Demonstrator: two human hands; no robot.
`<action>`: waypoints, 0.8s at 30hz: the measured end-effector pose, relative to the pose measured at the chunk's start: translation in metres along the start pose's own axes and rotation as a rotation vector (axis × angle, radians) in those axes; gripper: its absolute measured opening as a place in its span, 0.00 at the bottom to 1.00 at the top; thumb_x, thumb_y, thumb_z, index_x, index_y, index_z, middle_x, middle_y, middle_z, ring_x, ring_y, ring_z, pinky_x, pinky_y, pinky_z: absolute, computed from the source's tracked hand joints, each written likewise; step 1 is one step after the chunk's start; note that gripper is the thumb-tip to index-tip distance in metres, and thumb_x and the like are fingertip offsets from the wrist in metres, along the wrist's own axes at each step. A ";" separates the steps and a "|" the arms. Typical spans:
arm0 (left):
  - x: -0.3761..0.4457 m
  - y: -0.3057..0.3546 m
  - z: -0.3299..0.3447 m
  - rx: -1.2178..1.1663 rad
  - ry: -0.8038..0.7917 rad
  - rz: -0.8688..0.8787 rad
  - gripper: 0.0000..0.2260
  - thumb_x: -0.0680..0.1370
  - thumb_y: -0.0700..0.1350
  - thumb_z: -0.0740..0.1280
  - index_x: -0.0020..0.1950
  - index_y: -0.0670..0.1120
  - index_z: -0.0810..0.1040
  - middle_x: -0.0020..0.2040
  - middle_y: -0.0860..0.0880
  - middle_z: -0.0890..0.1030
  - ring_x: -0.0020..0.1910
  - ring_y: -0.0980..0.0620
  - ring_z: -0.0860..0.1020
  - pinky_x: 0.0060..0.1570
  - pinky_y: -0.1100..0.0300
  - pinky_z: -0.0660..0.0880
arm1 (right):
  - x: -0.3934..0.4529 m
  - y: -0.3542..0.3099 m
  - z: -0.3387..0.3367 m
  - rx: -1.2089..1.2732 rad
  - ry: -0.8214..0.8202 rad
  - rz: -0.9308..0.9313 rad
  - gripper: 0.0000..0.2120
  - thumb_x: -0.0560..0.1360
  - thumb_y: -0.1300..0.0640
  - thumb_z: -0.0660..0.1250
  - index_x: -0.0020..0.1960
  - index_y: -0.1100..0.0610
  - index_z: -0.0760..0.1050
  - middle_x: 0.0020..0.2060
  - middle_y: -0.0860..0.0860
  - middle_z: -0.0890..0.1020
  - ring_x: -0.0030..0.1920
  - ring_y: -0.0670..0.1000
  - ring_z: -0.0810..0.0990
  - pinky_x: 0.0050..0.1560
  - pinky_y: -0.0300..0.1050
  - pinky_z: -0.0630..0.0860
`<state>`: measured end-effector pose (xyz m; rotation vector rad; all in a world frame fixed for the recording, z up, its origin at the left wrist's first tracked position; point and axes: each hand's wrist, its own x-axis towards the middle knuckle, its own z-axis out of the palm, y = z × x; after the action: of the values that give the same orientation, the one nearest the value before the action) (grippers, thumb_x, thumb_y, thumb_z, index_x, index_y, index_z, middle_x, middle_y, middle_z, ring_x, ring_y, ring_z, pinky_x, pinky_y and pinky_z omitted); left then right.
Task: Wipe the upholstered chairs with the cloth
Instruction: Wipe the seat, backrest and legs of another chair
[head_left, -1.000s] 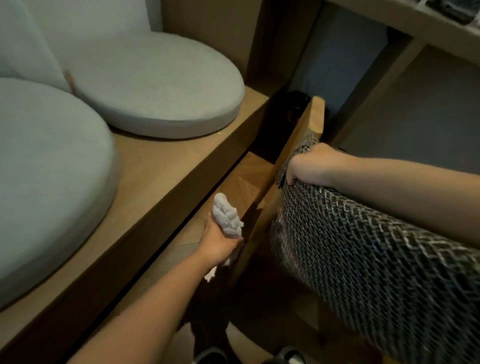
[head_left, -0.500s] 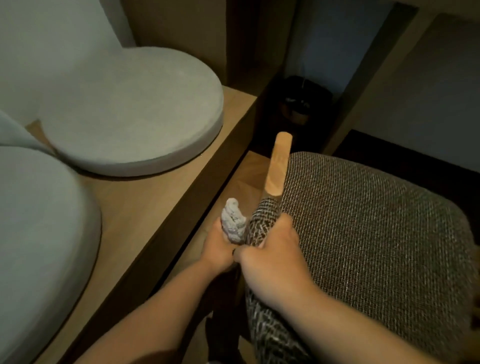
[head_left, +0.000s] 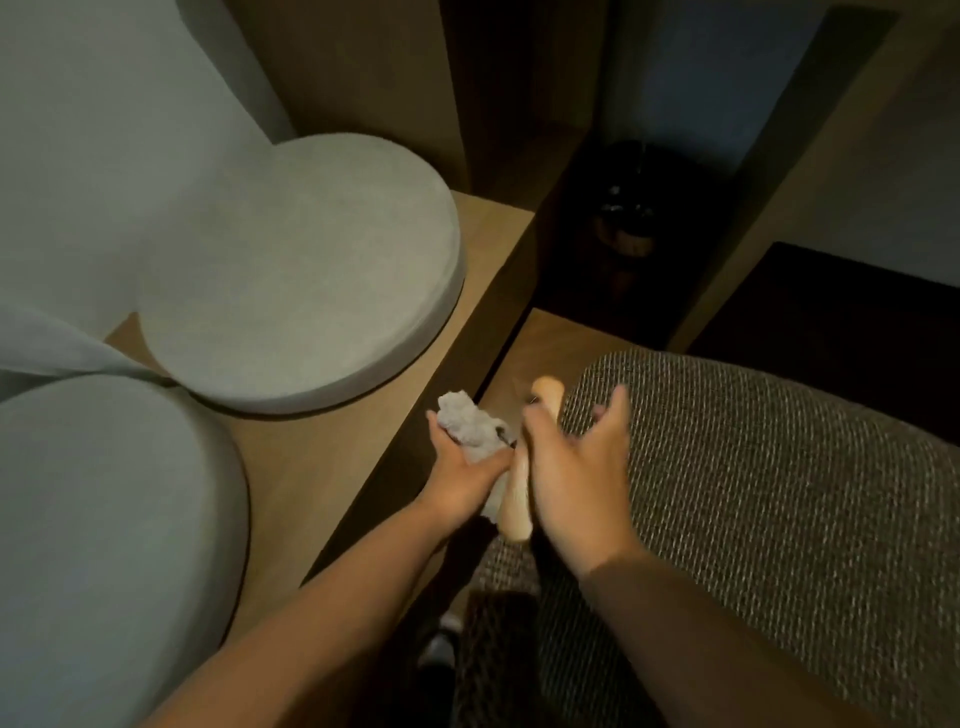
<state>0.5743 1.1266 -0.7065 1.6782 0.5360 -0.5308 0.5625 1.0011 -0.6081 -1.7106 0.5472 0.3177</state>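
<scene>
Left of the hands, a wooden bench (head_left: 332, 457) carries 2 round grey cushions (head_left: 301, 270). Beyond the hands, a dark recess (head_left: 618, 228) sits between wooden panels (head_left: 727, 270). Light is dim.

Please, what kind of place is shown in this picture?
Probably an indoor seating corner, perhaps a lounge or café. A long wooden bench carries round pale grey seat cushions, and beside it stands a brown woven-fabric chair with a wooden armrest.

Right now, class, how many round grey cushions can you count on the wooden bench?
2. One round grey cushion lies at the far end of the wooden bench; the nearer cushion lies at lower left, cut by the frame. More may sit out of view.
</scene>
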 end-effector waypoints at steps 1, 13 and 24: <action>0.015 0.000 0.005 -0.042 0.011 -0.014 0.56 0.67 0.53 0.76 0.78 0.49 0.36 0.70 0.45 0.69 0.67 0.46 0.72 0.68 0.44 0.68 | 0.024 -0.001 -0.002 0.025 0.068 0.005 0.40 0.75 0.46 0.64 0.77 0.47 0.40 0.76 0.48 0.51 0.75 0.52 0.55 0.74 0.52 0.55; 0.154 -0.021 0.041 -0.162 -0.383 -0.520 0.29 0.76 0.65 0.61 0.71 0.51 0.66 0.64 0.42 0.76 0.59 0.43 0.78 0.52 0.51 0.79 | 0.209 0.073 -0.002 -1.076 0.332 0.018 0.31 0.77 0.38 0.50 0.76 0.49 0.53 0.76 0.57 0.50 0.76 0.58 0.41 0.69 0.68 0.38; 0.266 -0.042 0.090 0.000 -0.277 -0.656 0.22 0.81 0.54 0.61 0.70 0.43 0.68 0.66 0.41 0.74 0.64 0.42 0.74 0.66 0.50 0.69 | 0.245 0.063 0.008 -1.451 0.048 -0.346 0.21 0.73 0.48 0.52 0.46 0.52 0.83 0.46 0.51 0.84 0.51 0.57 0.78 0.61 0.57 0.68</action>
<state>0.7529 1.0606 -0.9169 1.3742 0.8802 -1.2146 0.7385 0.9547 -0.7845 -3.1539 -0.0640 0.4637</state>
